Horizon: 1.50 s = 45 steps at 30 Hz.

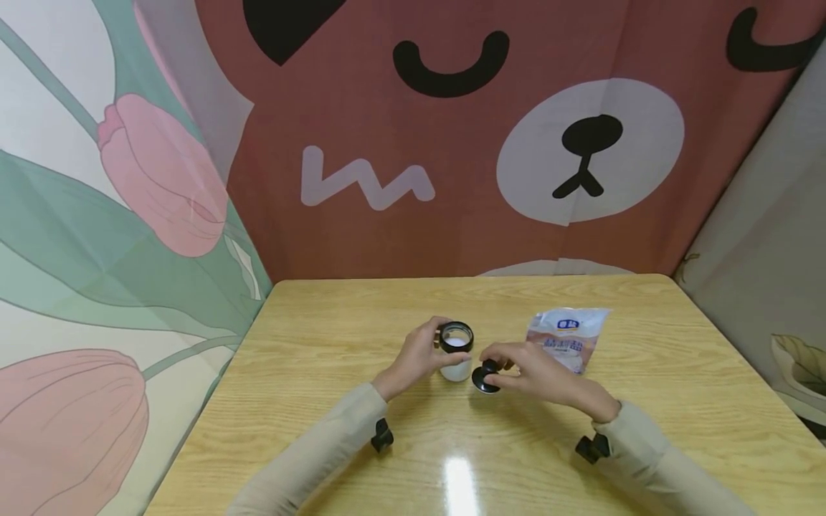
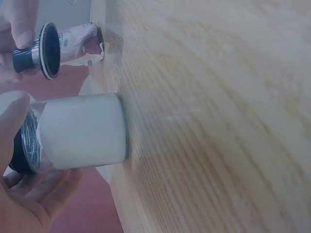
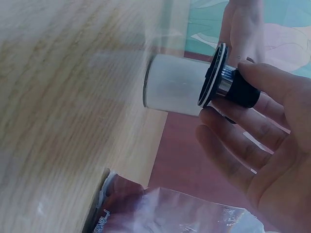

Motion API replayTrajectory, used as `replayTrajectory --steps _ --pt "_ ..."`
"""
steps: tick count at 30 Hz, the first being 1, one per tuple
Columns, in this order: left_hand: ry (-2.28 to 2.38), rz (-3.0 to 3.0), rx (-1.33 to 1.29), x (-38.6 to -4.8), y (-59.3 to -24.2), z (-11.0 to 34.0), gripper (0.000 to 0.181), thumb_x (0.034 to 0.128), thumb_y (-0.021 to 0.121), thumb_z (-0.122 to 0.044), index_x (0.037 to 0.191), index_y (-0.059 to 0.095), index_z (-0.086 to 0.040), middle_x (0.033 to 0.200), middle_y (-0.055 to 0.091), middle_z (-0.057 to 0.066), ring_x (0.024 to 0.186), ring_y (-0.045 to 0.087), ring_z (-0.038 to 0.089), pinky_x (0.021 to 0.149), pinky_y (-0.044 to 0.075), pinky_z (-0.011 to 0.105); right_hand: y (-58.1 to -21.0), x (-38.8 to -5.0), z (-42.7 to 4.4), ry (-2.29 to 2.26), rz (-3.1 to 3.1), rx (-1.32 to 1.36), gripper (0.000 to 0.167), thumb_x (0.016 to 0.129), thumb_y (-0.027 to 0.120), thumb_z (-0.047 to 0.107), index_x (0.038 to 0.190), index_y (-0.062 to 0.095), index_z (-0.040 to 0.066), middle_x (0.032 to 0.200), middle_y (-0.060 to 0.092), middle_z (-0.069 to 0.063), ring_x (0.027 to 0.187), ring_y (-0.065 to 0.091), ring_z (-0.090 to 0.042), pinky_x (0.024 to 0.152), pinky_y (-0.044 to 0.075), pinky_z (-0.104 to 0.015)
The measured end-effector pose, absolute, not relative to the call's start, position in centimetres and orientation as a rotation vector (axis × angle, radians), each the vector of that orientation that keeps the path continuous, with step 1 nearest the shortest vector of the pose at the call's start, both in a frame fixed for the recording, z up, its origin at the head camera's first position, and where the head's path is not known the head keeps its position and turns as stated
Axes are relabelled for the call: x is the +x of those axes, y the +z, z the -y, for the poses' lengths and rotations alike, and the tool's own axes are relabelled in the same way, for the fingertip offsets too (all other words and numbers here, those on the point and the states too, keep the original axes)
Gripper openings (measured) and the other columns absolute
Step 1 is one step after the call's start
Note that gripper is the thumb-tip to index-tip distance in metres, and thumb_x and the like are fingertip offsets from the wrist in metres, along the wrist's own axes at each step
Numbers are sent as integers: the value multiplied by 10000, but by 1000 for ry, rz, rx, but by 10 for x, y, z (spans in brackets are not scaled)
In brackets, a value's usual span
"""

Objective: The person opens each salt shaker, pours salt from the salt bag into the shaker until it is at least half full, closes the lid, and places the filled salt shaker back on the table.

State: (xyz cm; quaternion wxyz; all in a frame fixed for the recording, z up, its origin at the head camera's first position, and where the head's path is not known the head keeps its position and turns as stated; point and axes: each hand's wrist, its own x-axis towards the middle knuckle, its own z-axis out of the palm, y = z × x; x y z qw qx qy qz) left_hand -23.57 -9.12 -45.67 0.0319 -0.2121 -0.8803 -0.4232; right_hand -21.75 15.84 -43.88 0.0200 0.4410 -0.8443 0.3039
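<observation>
A glass jar (image 1: 457,370) with a black collar stands upright on the table, filled most of the way with white contents. My left hand (image 1: 418,356) grips it around the collar, thumb on the near side. To its right, my right hand (image 1: 535,369) pinches the knob of a round black lid (image 1: 485,378). That lid is off the jar and held above the tabletop; its underside has a pale sealing ring, visible in the left wrist view. The right wrist view shows the lid (image 3: 214,77) in front of the jar (image 3: 175,85).
A printed plastic bag (image 1: 568,337) stands on the table behind my right hand. The wood-grain table (image 1: 342,308) reaches back to a hanging cloth (image 1: 361,244) with a bear print. Small black devices are strapped at both wrists.
</observation>
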Motion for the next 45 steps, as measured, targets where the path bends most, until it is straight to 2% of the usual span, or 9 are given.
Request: replayTrajectory --steps 5,9,17,25,30,37,45 --pt "-1315 2702 -671 -236 -457 91 683 823 811 -400 1344 522 -66 1234 634 136 1051 634 222 839 553 289 -435 -218 -158 952 2650 1337 284 948 705 252 1194 644 125 1077 686 27 873 637 -57 711 581 -312" --pt "-1303 2697 -676 -237 -457 91 677 821 813 -399 1337 526 -66 1226 636 130 1033 632 188 829 552 271 -431 -218 -159 949 2674 1311 285 949 703 267 1192 631 137 1057 678 48 870 631 -50 714 570 -279" --pt "-1296 2691 -687 -235 -457 91 674 829 810 -387 1346 521 -66 1217 642 112 1010 629 147 815 552 266 -424 -217 -158 947 2625 1290 276 929 730 256 1147 638 116 998 681 57 835 660 -114 703 590 -382" --pt "-1292 2683 -689 -235 -457 91 665 832 810 -381 1340 524 -62 1221 641 117 1031 636 196 810 551 270 -422 -218 -157 955 2564 1335 255 919 741 201 1134 653 97 1018 689 42 840 638 -57 696 591 -375" --pt "-1307 2687 -687 -235 -456 90 663 828 819 -362 1337 525 -53 1232 634 143 1047 636 230 807 552 267 -421 -218 -158 974 2523 1343 260 920 739 197 1156 667 114 1045 698 32 850 641 -53 698 590 -322" --pt "-1300 2695 -676 -236 -456 89 627 836 825 -295 1332 528 -54 1243 634 144 1067 632 235 833 559 347 -423 -217 -156 1001 2367 1302 292 891 766 148 1170 684 149 1042 705 47 837 635 -52 640 560 -233" --pt "-1318 2699 -671 -236 -457 89 622 840 821 -278 1334 520 -51 1252 625 151 1086 626 256 849 562 392 -424 -217 -154 1021 2294 1298 324 880 764 104 1195 690 126 1059 700 43 831 631 -68 601 554 -254"
